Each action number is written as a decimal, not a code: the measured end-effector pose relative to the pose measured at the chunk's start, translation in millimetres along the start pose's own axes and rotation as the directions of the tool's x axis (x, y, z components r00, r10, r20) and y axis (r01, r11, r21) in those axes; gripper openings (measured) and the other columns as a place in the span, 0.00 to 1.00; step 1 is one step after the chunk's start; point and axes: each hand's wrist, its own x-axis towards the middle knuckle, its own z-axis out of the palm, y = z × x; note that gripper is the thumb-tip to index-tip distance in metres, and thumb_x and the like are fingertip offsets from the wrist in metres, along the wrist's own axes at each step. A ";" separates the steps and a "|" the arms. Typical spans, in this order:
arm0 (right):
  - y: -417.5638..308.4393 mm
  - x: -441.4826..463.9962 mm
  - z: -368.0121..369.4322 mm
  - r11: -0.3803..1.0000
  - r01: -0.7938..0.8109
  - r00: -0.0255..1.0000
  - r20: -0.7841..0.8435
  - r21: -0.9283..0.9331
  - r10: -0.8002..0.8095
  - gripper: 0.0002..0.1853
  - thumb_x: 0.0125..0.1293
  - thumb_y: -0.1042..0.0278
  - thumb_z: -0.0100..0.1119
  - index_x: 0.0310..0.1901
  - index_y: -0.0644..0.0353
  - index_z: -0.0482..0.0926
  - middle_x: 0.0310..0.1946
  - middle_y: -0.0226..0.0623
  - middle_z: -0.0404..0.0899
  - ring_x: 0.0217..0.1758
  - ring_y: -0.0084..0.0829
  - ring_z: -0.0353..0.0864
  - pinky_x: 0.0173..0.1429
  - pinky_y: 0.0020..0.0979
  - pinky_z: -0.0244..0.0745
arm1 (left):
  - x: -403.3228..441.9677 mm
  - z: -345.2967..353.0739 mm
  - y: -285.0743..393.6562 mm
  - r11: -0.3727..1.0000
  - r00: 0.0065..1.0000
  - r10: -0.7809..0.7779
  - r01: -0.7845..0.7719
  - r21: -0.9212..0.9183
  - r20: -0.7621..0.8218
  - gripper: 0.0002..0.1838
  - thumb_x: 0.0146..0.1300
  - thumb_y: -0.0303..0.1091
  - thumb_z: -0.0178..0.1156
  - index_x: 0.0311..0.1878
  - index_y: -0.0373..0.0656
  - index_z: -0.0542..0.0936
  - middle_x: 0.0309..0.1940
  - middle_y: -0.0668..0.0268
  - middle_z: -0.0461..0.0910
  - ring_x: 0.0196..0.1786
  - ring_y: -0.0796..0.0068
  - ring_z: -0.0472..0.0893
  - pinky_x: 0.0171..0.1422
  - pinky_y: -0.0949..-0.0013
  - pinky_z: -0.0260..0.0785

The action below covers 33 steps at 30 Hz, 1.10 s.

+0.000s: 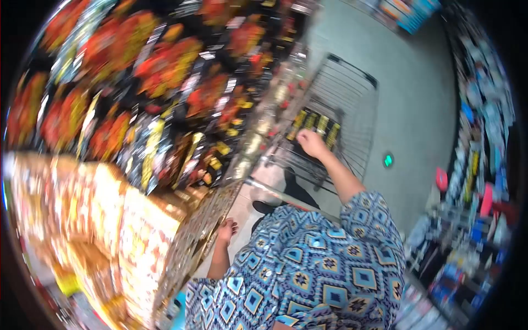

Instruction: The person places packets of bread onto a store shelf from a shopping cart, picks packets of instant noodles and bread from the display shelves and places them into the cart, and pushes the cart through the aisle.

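Observation:
My right hand (312,143) is over the wire shopping cart (357,126), its fingers curled in and blurred. Right by it, in the cart, are several black-and-yellow packs (311,122); whether the hand touches them I cannot tell. What the curled fingers hold, if anything, is hidden. Lower down, my left hand (227,230) hangs beside the shelf edge (206,225) with its fingers loosely bent and apart, and nothing shows in it. The cart's handle bar (286,199) crosses in front of my patterned shirt (308,264), touched by neither hand.
Shelves of shiny black, red and yellow bags (165,66) fill the left, blurred by motion. Below them are brightly lit packs (110,214). Another shelf of mixed goods (473,165) lines the right. Grey floor (412,99) runs between, with a green light spot (389,160) on it.

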 end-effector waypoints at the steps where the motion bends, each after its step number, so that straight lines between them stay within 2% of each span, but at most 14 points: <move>1: -24.7 -3.7 1.8 0.998 0.010 0.999 0.037 -0.065 -0.008 0.10 0.62 0.64 0.55 0.37 0.62 0.79 0.34 0.48 0.80 0.39 0.47 0.80 0.45 0.37 0.74 | 4.9 0.0 -1.5 1.000 1.000 0.011 -0.011 -0.019 0.001 0.14 0.66 0.40 0.53 0.51 0.47 0.74 0.37 0.66 0.80 0.33 0.74 0.80 0.34 0.70 0.70; 3: -73.9 -14.5 26.7 0.984 0.176 0.982 0.081 -0.040 -0.172 0.11 0.64 0.63 0.55 0.36 0.63 0.78 0.30 0.48 0.79 0.35 0.44 0.80 0.41 0.38 0.73 | 20.6 -9.1 -10.9 0.998 0.999 0.044 -0.045 -0.039 -0.002 0.13 0.65 0.41 0.52 0.50 0.49 0.75 0.34 0.68 0.80 0.31 0.75 0.78 0.33 0.70 0.70; 4: -89.8 -20.2 29.7 0.979 0.199 0.972 0.137 -0.044 -0.192 0.11 0.64 0.62 0.55 0.36 0.63 0.78 0.29 0.48 0.79 0.35 0.44 0.80 0.40 0.38 0.73 | 22.1 -11.3 -12.3 0.998 0.999 0.047 -0.048 -0.040 -0.004 0.13 0.65 0.41 0.52 0.50 0.49 0.75 0.34 0.68 0.79 0.30 0.75 0.78 0.33 0.70 0.69; 8: -137.9 -34.0 41.9 0.963 0.262 0.904 0.366 -0.068 -0.220 0.13 0.61 0.58 0.60 0.35 0.62 0.80 0.29 0.46 0.80 0.34 0.42 0.81 0.39 0.36 0.74 | 41.4 -15.7 -23.6 0.986 0.993 0.114 -0.117 -0.116 -0.030 0.14 0.64 0.43 0.54 0.49 0.49 0.76 0.34 0.67 0.80 0.31 0.74 0.79 0.32 0.69 0.70; 10: -135.5 -38.3 53.4 0.921 0.380 0.815 0.500 -0.084 -0.291 0.14 0.60 0.57 0.60 0.35 0.62 0.80 0.30 0.46 0.80 0.34 0.42 0.82 0.39 0.37 0.75 | 45.0 -15.7 -42.1 0.994 0.993 0.050 -0.060 -0.091 -0.105 0.16 0.63 0.46 0.55 0.48 0.48 0.76 0.36 0.65 0.80 0.31 0.73 0.79 0.32 0.68 0.70; 11: -147.9 -46.9 55.4 0.936 0.328 0.798 0.568 -0.131 -0.200 0.14 0.59 0.58 0.61 0.36 0.62 0.80 0.31 0.47 0.81 0.35 0.43 0.82 0.40 0.37 0.76 | 44.8 -17.9 -49.7 0.994 0.992 0.037 -0.049 -0.097 -0.117 0.17 0.62 0.46 0.56 0.49 0.47 0.76 0.37 0.65 0.81 0.31 0.72 0.80 0.32 0.67 0.71; 14: -145.0 -60.3 70.8 0.933 0.344 0.757 0.619 -0.107 -0.208 0.14 0.58 0.58 0.62 0.36 0.63 0.80 0.30 0.46 0.81 0.34 0.45 0.82 0.40 0.38 0.76 | 39.5 -21.4 -72.2 0.993 0.990 -0.020 0.002 -0.121 -0.142 0.18 0.62 0.46 0.56 0.50 0.46 0.76 0.37 0.64 0.81 0.30 0.72 0.80 0.31 0.67 0.71; 17: -142.8 -67.4 79.5 0.927 0.308 0.791 0.599 -0.214 -0.124 0.14 0.58 0.58 0.61 0.35 0.63 0.79 0.29 0.48 0.81 0.36 0.47 0.82 0.42 0.41 0.76 | 27.2 -23.4 -83.8 0.985 0.987 -0.048 0.021 -0.170 -0.155 0.18 0.62 0.46 0.56 0.49 0.45 0.75 0.35 0.63 0.80 0.29 0.71 0.79 0.29 0.67 0.71; 19: -136.7 -66.4 79.6 0.922 0.325 0.770 0.626 -0.211 -0.128 0.15 0.59 0.55 0.62 0.34 0.62 0.79 0.27 0.46 0.81 0.32 0.44 0.82 0.37 0.38 0.76 | 32.6 -27.0 -100.5 0.976 0.989 -0.034 0.002 -0.218 -0.144 0.18 0.63 0.46 0.56 0.49 0.44 0.76 0.34 0.62 0.80 0.28 0.71 0.79 0.27 0.67 0.71; 22: -145.5 -55.4 78.1 0.831 0.492 0.720 0.659 -0.260 -0.220 0.15 0.61 0.56 0.59 0.36 0.61 0.79 0.30 0.47 0.82 0.36 0.48 0.82 0.42 0.41 0.76 | 39.8 -26.2 -114.5 0.971 0.990 -0.028 -0.006 -0.239 -0.140 0.17 0.64 0.45 0.56 0.48 0.42 0.76 0.34 0.60 0.80 0.28 0.70 0.80 0.27 0.67 0.72; 24: -161.9 -48.3 77.7 0.844 0.464 0.733 0.652 -0.269 -0.195 0.15 0.61 0.57 0.59 0.37 0.62 0.79 0.32 0.48 0.81 0.37 0.47 0.82 0.43 0.41 0.75 | 31.5 -23.2 -116.3 0.960 0.989 -0.038 -0.003 -0.280 -0.142 0.17 0.64 0.44 0.55 0.49 0.42 0.76 0.34 0.60 0.80 0.28 0.70 0.80 0.27 0.67 0.73; 26: -191.7 -33.3 72.3 0.866 0.464 0.732 0.630 -0.184 -0.258 0.13 0.61 0.59 0.58 0.37 0.61 0.79 0.33 0.46 0.81 0.39 0.46 0.81 0.43 0.40 0.75 | 28.2 -25.1 -113.4 0.953 0.989 -0.033 -0.013 -0.302 -0.145 0.17 0.64 0.44 0.55 0.49 0.42 0.76 0.35 0.60 0.80 0.28 0.70 0.80 0.27 0.68 0.72; 30: -304.7 5.0 40.4 0.773 0.634 0.724 0.358 -0.010 -0.589 0.08 0.62 0.67 0.58 0.35 0.64 0.79 0.31 0.46 0.81 0.35 0.41 0.82 0.41 0.35 0.76 | 21.5 -25.8 -114.6 0.938 0.990 -0.050 0.003 -0.347 -0.128 0.18 0.65 0.44 0.54 0.51 0.43 0.75 0.38 0.59 0.80 0.27 0.70 0.79 0.25 0.69 0.70; 33: -403.7 34.1 5.6 0.531 0.847 0.531 0.015 0.015 -0.847 0.06 0.61 0.71 0.58 0.34 0.65 0.78 0.31 0.43 0.81 0.34 0.38 0.82 0.40 0.32 0.75 | 26.6 -28.9 -119.1 0.932 0.990 -0.038 -0.013 -0.361 -0.132 0.18 0.65 0.44 0.54 0.51 0.42 0.74 0.37 0.59 0.80 0.27 0.70 0.79 0.24 0.68 0.69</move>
